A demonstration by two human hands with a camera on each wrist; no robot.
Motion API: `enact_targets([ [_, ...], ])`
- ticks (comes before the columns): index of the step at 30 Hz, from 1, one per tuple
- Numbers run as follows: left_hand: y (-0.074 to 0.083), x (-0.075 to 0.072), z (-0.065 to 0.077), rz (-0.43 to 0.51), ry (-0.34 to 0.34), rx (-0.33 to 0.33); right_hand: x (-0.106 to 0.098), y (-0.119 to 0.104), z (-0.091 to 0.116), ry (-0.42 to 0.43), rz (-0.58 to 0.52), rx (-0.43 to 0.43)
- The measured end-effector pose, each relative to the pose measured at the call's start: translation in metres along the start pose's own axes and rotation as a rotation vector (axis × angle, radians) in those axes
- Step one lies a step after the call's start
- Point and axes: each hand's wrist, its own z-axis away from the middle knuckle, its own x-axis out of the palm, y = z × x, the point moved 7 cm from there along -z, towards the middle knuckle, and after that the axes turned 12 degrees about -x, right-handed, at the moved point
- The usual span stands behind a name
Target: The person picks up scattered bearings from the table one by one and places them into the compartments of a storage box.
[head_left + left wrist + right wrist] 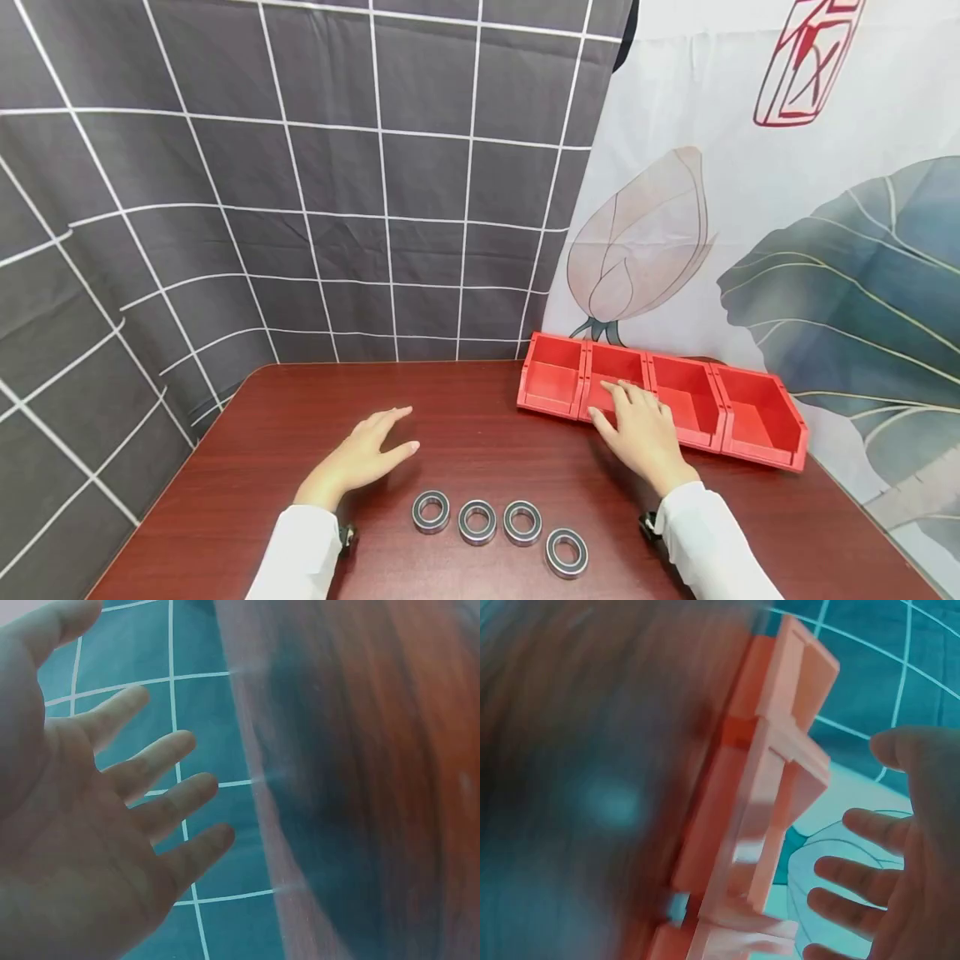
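free passage over the table (465, 433) beyond four bearings (477, 540), red bins (686, 404) a barrier at right

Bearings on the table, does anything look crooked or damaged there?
Only the rightmost bearing looks slightly off: it sits lower in the head view than the other three bearings, breaking their rough row. No damage is visible.
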Motion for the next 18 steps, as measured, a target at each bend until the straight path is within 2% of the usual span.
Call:
enact_targets([
  [5,0.002,0.001,0.002,0.01,-0.011,0.009,-0.006,0.009,0.003,0.02,0.026,-0.029],
  [10,0.006,0.002,0.005,0.048,-0.028,0.031,-0.021,0.021,0.002,0.07,0.06,-0.046],
  [18,0.01,0.0,0.01,0.073,-0.044,0.055,-0.043,0.054,0.003,0.095,0.096,0.016],
])
